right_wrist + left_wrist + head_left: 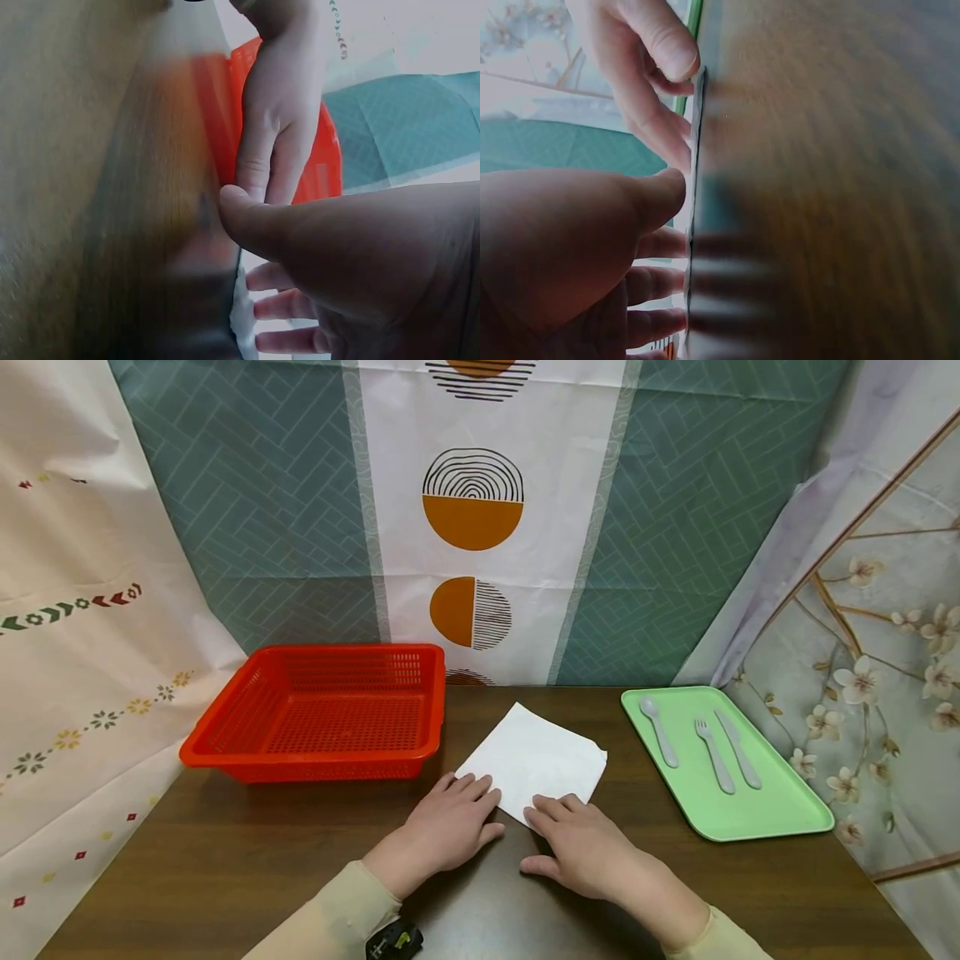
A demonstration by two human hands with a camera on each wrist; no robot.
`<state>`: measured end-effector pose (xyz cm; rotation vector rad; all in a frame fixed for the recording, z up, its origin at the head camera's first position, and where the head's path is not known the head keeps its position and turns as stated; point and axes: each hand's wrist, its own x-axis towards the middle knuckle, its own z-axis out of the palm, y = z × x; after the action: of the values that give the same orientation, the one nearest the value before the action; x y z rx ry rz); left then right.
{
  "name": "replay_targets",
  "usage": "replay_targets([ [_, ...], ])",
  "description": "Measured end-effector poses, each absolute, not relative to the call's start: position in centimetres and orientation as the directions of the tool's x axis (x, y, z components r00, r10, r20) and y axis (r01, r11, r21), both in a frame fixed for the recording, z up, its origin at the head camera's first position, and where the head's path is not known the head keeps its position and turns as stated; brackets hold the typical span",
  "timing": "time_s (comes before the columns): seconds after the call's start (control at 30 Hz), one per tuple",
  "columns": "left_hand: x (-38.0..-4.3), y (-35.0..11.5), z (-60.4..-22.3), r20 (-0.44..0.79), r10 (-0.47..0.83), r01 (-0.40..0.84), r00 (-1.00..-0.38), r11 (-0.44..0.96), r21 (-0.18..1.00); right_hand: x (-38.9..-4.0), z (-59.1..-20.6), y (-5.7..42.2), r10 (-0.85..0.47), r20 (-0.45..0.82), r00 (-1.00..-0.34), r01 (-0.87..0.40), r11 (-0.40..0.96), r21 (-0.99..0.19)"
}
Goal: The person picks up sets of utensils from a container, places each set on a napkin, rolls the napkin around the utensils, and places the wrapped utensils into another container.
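A folded white sheet (536, 756), thin and flat like a paper napkin or cloth, lies at an angle on the brown table. My left hand (450, 824) rests with its fingertips on the sheet's near left edge, fingers extended. On the near right edge, my right hand (581, 847) touches the sheet with its fingertips, thumb out to the side. In the left wrist view the sheet's edge (695, 150) shows as a thin layer at table level under the fingers. The right wrist view shows a slightly ruffled white edge (241, 315) beside the right fingertips.
A red plastic basket (315, 771) stands at the left, behind my left hand. To the right lies a light green tray (780, 814) bearing a spoon (660, 732), a fork (715, 756) and a knife (738, 748), all grey. Patterned cloths hang behind and on both sides.
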<state>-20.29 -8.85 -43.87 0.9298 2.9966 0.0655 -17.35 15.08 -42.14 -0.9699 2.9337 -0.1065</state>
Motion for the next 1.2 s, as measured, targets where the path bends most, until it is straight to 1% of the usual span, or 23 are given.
replay_targets([
  [0.17, -19.6, -9.8, -43.8, 0.023, 0.6, 0.6, -0.8, 0.798, 0.045, -16.9, -42.0, 15.2, -0.65, -0.002, -0.76, -0.649, 0.759, -0.056],
  [0.27, -19.4, -10.2, -43.7, 0.03, 0.618, 0.619, -0.786, 0.784, 0.045, -17.2, -42.0, 15.3, -0.666, 0.039, -0.745, -0.667, 0.741, -0.08],
  [0.37, -19.2, -10.5, -43.7, 0.03, 0.631, 0.632, -0.775, 0.773, 0.057, -17.8, -41.9, 15.5, -0.643, 0.061, -0.763, -0.645, 0.752, -0.136],
  [0.43, -19.2, -10.8, -43.6, 0.024, 0.637, 0.637, -0.77, 0.767, 0.072, -18.3, -42.0, 15.8, -0.609, 0.059, -0.791, -0.609, 0.774, -0.175],
  [0.53, -19.1, -11.4, -43.6, 0.011, 0.644, 0.642, -0.765, 0.761, 0.094, -18.7, -41.9, 16.3, -0.557, 0.016, -0.83, -0.547, 0.809, -0.216],
  [0.63, -19.0, -11.7, -43.3, -0.002, 0.651, 0.648, -0.759, 0.755, 0.102, -19.0, -41.8, 16.9, -0.517, -0.046, -0.855, -0.492, 0.836, -0.243],
  [0.83, -19.1, -12.5, -42.8, -0.02, 0.67, 0.662, -0.742, 0.738, 0.128, -19.1, -41.7, 17.3, -0.499, -0.117, -0.859, -0.458, 0.85, -0.262],
  [1.03, -19.0, -13.4, -42.4, -0.037, 0.681, 0.666, -0.731, 0.724, 0.179, -19.2, -41.6, 17.6, -0.48, -0.128, -0.868, -0.436, 0.86, -0.266],
  [1.2, -19.0, -13.6, -42.3, -0.008, 0.695, 0.684, -0.719, 0.708, 0.176, -19.2, -41.6, 17.6, -0.468, -0.143, -0.872, -0.416, 0.863, -0.285],
])
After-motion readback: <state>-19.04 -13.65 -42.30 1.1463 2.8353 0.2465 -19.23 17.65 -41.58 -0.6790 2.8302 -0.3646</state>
